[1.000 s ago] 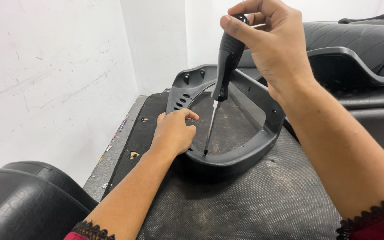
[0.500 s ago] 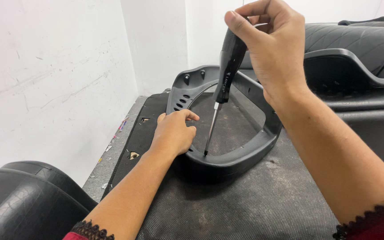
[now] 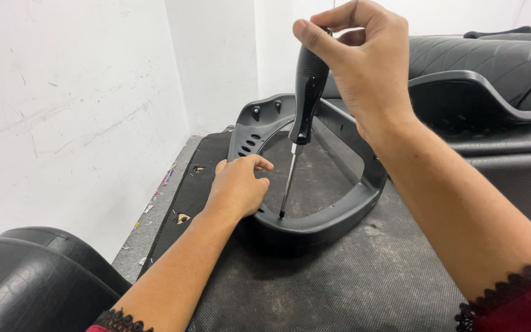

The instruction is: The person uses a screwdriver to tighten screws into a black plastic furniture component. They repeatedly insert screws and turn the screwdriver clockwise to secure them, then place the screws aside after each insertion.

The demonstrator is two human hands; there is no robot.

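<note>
Your right hand point(image 3: 364, 67) is closed around the top of a black-handled screwdriver point(image 3: 305, 98), fingers and thumb wrapped on the handle's upper end. The tool stands nearly upright, leaning slightly, with its thin metal shaft running down to a tip that meets the near inner rim of a dark grey plastic frame point(image 3: 333, 215). Whether the tip sits in a screw head is too small to tell.

Your left hand point(image 3: 238, 187) rests on the frame's left side, just beside the tip, fingers curled over the inner edge and pressing on the plastic; it grips nothing else.

The frame is a curved, roughly D-shaped moulding with a row of small slots on its far left part and 2 raised bosses at the far end. It lies on a black textured mat point(image 3: 351, 283) covering the bench.

A white wall point(image 3: 75, 110) stands to the left. Black padded seat pieces lie at lower left point(image 3: 26, 283) and at upper right point(image 3: 487, 61).
</note>
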